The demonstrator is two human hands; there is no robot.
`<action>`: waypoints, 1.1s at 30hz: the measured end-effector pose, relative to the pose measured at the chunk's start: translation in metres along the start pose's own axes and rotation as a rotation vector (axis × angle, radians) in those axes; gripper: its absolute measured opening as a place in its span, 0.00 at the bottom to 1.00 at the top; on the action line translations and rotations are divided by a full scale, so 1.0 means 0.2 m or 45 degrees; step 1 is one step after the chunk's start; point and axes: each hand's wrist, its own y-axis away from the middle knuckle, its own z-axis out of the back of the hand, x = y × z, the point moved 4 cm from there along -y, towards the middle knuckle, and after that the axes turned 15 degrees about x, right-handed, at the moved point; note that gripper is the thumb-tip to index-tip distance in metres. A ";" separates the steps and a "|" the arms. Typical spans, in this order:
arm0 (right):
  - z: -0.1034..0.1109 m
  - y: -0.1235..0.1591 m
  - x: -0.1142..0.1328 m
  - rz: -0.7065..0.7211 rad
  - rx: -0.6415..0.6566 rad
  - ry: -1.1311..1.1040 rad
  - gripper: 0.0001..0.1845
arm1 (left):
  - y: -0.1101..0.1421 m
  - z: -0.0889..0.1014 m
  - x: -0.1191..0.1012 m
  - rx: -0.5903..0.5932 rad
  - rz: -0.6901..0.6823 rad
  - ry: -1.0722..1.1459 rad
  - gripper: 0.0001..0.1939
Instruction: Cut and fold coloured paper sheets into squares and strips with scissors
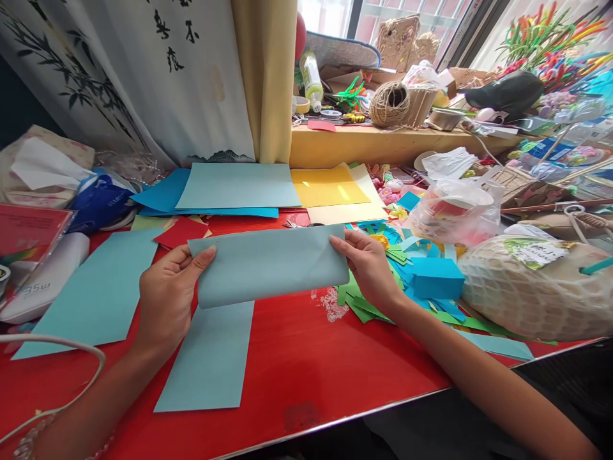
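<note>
Between my two hands a pale blue sheet of paper (pixel 272 265) is held up, long side across, above the table. My left hand (pixel 170 291) pinches its left end with the thumb in front. At the upper right corner my right hand (pixel 368 262) grips it, thumb on the near face. Whether the sheet is folded double I cannot tell. Below it a pale blue paper strip (pixel 211 370) lies flat, its top partly hidden by the held sheet. A larger pale blue sheet (pixel 96 287) rests to the left of my left hand.
The red table (pixel 335 370) carries blue and green paper scraps (pixel 364 303) and a blue paper box (pixel 437 278) at right. Further right sits a netted coconut-like bundle (pixel 531 287) with a straw. Coloured sheets (pixel 239 185) lie at the back. A white cable (pixel 90 348) curves at left.
</note>
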 end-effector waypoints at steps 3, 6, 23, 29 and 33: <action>0.00 0.00 0.00 0.010 -0.004 -0.003 0.11 | 0.00 0.00 0.00 -0.018 -0.001 -0.013 0.10; 0.01 0.00 -0.01 0.008 -0.015 -0.002 0.11 | 0.00 0.00 0.00 -0.039 -0.021 -0.041 0.09; 0.01 0.01 0.00 -0.028 -0.068 -0.014 0.11 | 0.02 -0.01 -0.04 -0.040 -0.137 -0.146 0.09; 0.02 0.00 0.00 -0.001 -0.111 -0.013 0.12 | 0.02 0.00 -0.03 -0.060 -0.167 -0.211 0.11; 0.02 0.00 0.00 -0.003 -0.104 -0.042 0.12 | 0.02 0.01 -0.03 -0.074 -0.164 -0.304 0.13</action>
